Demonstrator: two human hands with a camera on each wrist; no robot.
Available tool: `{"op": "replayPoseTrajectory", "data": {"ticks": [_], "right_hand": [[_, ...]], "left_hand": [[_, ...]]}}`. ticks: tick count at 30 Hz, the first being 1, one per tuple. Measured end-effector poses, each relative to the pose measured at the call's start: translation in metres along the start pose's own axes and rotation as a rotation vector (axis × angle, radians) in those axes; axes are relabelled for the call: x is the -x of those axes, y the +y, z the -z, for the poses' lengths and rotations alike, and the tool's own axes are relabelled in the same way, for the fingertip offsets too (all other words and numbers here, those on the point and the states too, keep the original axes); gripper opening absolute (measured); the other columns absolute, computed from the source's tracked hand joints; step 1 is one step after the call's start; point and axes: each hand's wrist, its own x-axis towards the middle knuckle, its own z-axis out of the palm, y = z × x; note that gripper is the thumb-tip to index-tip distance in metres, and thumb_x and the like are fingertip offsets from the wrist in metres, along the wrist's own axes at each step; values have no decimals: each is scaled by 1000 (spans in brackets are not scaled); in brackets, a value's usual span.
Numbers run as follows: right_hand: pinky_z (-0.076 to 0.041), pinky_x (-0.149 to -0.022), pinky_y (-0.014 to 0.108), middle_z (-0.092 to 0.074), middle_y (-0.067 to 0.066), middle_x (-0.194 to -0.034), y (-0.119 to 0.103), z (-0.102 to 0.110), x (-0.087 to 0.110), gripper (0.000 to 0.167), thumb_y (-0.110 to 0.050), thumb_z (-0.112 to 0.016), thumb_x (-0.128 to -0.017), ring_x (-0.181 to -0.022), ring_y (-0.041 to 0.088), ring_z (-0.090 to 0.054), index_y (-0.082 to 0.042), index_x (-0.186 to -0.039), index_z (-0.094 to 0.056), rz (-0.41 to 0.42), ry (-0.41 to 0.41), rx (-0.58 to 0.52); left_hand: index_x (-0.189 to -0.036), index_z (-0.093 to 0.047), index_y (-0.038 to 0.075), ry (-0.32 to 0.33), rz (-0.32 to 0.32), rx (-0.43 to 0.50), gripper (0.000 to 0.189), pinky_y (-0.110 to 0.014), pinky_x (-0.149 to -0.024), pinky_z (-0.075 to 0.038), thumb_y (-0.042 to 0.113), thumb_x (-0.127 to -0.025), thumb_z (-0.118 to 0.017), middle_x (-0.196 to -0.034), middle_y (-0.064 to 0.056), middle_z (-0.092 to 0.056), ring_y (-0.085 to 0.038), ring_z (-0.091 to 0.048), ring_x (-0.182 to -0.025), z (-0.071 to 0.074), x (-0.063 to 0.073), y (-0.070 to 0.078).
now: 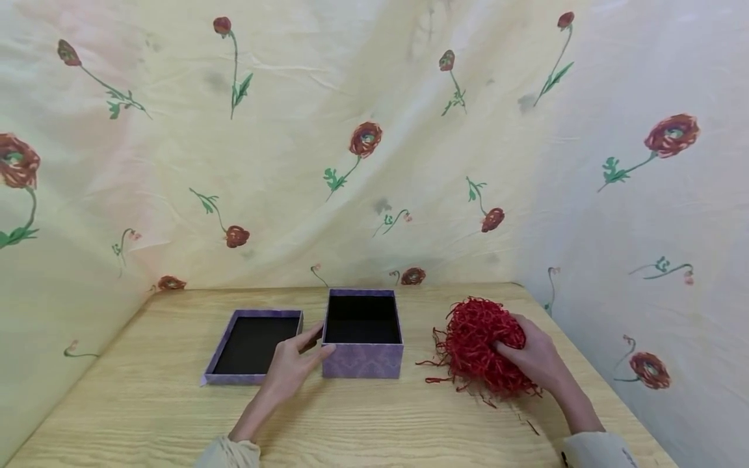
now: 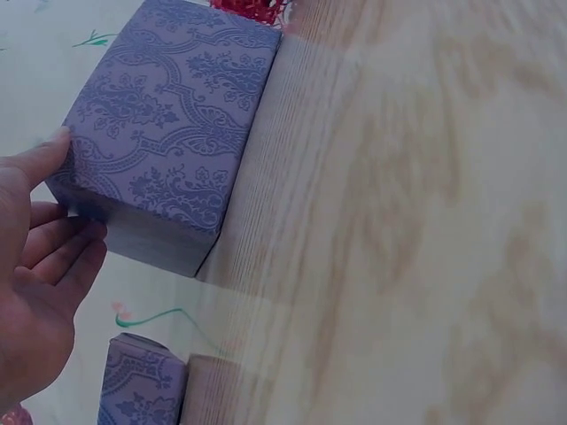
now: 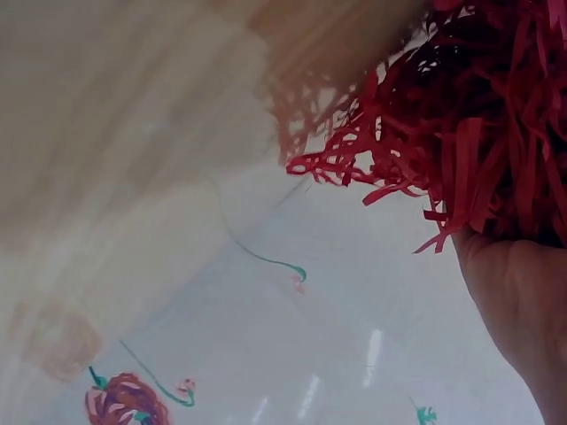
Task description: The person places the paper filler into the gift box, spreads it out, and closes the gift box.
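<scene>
A purple patterned box (image 1: 363, 361) with a black inside stands uncovered on the table, its damask print filling much of the left wrist view. My left hand (image 1: 290, 367) touches its left side with the fingers, and the thumb lies at the front left corner. To the right, my right hand (image 1: 535, 351) grips a big tangled bundle of red shredded paper (image 1: 476, 341), thumb on the near side. Most of those fingers are hidden in or behind the strands. In the right wrist view the red strands (image 3: 496, 133) hang over the hand.
The box's shallow purple lid (image 1: 254, 344) lies with its black inside up, left of the box and behind my left hand. Loose red strands (image 1: 435, 380) lie around the bundle on the wooden table (image 1: 146, 416). Flower-printed cloth (image 1: 281, 162) hangs behind and at both sides.
</scene>
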Motion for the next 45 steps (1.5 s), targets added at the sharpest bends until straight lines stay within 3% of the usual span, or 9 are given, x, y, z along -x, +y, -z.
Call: {"op": "replayPoseTrajectory", "data": {"ticks": [14, 23, 37, 45], "right_hand": [[-57, -83, 57, -63, 26, -127, -29, 11, -12, 55, -19, -75, -96, -109, 43, -65, -1, -142, -52, 68, 44, -61], [-58, -82, 50, -65, 23, -126, -55, 14, -24, 53, -19, -75, -96, -106, 38, -67, -4, -142, -54, 116, 42, -110], [-57, -88, 53, -67, 19, -125, -93, -4, -53, 53, -14, -76, -94, -109, 35, -66, -4, -142, -55, 220, -23, -194], [-57, -89, 49, -67, 16, -126, -110, -13, -64, 52, -14, -76, -94, -111, 32, -67, -6, -142, -56, 245, -46, -236]], "left_hand": [[-149, -56, 6, 5, -22, 4, 59, -46, -100, -53, 26, -97, -76, -145, -17, -58, -37, -61, -126, -1, -1, 2], [-149, -56, 5, 8, -2, 7, 60, -46, -100, -53, 27, -97, -76, -145, -19, -57, -39, -60, -127, 0, 0, 4], [-149, -56, 4, 21, -14, -7, 60, -46, -99, -54, 25, -97, -77, -144, -19, -58, -39, -61, -125, -1, 0, -1], [-149, -55, 5, 9, -12, 6, 61, -46, -99, -54, 27, -96, -77, -144, -18, -58, -37, -61, -126, -1, 1, 1]]}}
